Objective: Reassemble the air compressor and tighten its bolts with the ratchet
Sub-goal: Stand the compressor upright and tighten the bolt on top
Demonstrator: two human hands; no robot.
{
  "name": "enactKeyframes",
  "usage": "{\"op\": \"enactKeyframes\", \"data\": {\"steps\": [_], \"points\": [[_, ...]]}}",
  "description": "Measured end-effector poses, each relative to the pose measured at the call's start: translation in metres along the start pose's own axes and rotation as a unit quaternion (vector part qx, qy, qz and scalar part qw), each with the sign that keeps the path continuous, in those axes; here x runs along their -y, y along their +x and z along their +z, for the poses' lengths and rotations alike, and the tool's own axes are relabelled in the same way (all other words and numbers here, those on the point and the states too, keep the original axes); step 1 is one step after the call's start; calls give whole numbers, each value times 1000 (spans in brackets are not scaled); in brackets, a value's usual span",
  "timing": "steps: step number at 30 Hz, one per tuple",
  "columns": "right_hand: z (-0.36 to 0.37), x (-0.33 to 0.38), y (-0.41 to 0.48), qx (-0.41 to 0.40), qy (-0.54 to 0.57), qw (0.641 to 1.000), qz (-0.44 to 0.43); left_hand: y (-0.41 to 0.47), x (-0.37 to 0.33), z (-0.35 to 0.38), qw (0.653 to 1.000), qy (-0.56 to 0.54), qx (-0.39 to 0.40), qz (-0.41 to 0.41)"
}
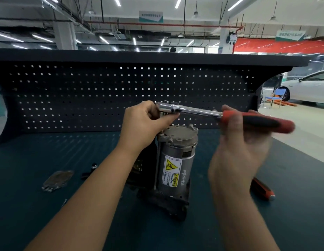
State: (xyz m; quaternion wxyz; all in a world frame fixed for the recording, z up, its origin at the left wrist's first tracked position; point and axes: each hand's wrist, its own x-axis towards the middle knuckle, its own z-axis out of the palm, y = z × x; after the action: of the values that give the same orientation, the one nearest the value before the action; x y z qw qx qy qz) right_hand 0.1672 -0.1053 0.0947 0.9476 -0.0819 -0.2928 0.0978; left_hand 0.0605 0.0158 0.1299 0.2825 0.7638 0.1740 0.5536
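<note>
Left of the air compressor [175, 160], on the dark desk [40, 151], we see a flat greyish piece [57, 180], too blurred to name. A small screw [64, 202] lies nearer to us, and a small black part [93, 166] with a shiny tip sits between that piece and the compressor. Behind the compressor a black pegboard [85, 96] runs the width of the desk.

Our left grip [146, 122] hangs above the compressor's upper left edge, fingers and thumb curled round the chrome head of the ratchet [197, 111]. That hand hides whatever sits under the head, so we cannot tell whether the tool touches a bolt.

The compressor stands upright at the middle of the desk. It is a grey cylinder on a dark base with a cast cap on top, and a yellow-and-white warning label [171, 172] faces us.

Above the compressor the ratchet lies nearly level, its shaft running rightward and slightly down into a red-and-black handle. Our right grip [239, 142], up and to the right of the compressor, is blurred, yet its fingers are plainly wrapped round that handle, whose end sticks out past the hand.

Right of the compressor, a red-and-black tool [263, 192] lies on the desk, partly behind our right forearm. Far to the right of the compressor, beyond the pegboard, stand a blue chair [279, 94] and a white car [311, 86].
</note>
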Motion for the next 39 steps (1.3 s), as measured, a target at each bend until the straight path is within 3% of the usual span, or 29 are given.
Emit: {"op": "enactKeyframes", "data": {"steps": [3, 6, 8, 12, 15, 18, 20, 23, 26, 28, 30, 34, 36, 39], "points": [[2, -20, 18, -121, -3, 976, 180, 1, -1, 0, 1000, 0, 18, 7], [3, -24, 30, -118, -43, 956, 265, 2, -2, 2, 1000, -1, 22, 16], [7, -18, 28, -124, -40, 968, 216, 2, -2, 3, 999, -1, 25, 23], [9, -4, -10, -125, -53, 990, -25, 1, -6, 3, 999, -3, 25, 26], [19, 1, -39, -52, -157, 965, -204, 3, -4, 2, 999, -9, 24, 30], [19, -1, -44, 23, -203, 944, -258, 3, 0, -2, 999, -11, 25, 31], [13, -4, -33, -10, -180, 962, -206, 2, 2, -4, 999, -20, 29, 29], [0, -10, -2, -103, -70, 992, 31, 3, 2, -4, 998, -32, 46, 18], [-5, -15, 28, -98, -45, 970, 218, 5, -1, -1, 998, -24, 56, 13], [-3, -19, 35, -85, -46, 965, 244, 6, -1, 0, 998, -23, 62, 8], [-2, -17, 33, -86, -48, 976, 193, 7, -1, 0, 998, -17, 65, 12], [7, -1, 0, -102, -77, 992, 3, 8, -4, 2, 997, 16, 70, 23], [17, 4, -22, -98, -125, 982, -104, 10, -5, 2, 997, 36, 66, 22], [31, 3, -47, 10, -221, 938, -267, 10, -8, 2, 996, 58, 65, 14]]}}
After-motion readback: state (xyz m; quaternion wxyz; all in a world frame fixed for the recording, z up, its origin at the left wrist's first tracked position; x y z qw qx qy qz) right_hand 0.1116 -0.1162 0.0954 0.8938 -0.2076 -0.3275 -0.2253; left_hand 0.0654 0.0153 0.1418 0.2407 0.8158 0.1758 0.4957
